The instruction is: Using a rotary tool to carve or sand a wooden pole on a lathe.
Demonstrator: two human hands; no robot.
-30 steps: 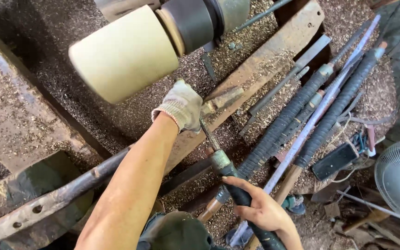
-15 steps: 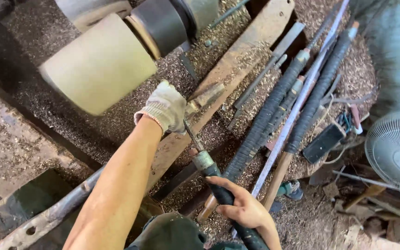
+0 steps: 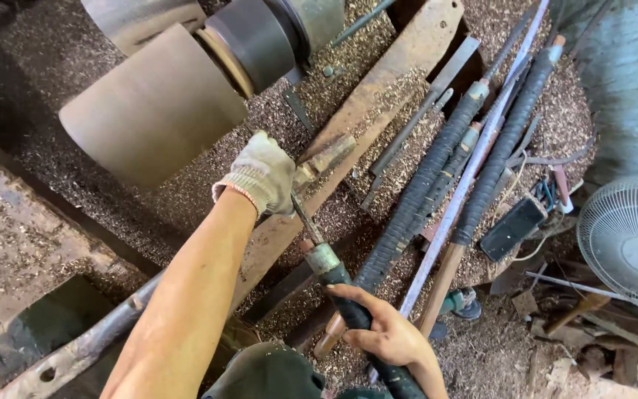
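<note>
The gloved left hand (image 3: pixel 260 174) is curled shut over the metal shank of a turning chisel (image 3: pixel 311 233), pressing it down against a rusty tool rest (image 3: pixel 363 111) just beside a pale wooden cylinder (image 3: pixel 153 111) mounted on a lathe. The bare right hand (image 3: pixel 385 336), lower down, is wrapped tight around the chisel's black taped handle (image 3: pixel 356 314), fingers closed about it. The chisel runs in a slant from the right hand up to the left, its tip hidden under the glove.

Judged from this pose, good work here means keeping the shank firmly seated on the rest, steering from the handle, and holding glove and forearm away from the cylinder.

To the right lie several long wrapped tools (image 3: pixel 437 162) on a shavings-covered bed (image 3: pixel 378 199). A white fan (image 3: pixel 629 244) stands at the far right.
</note>
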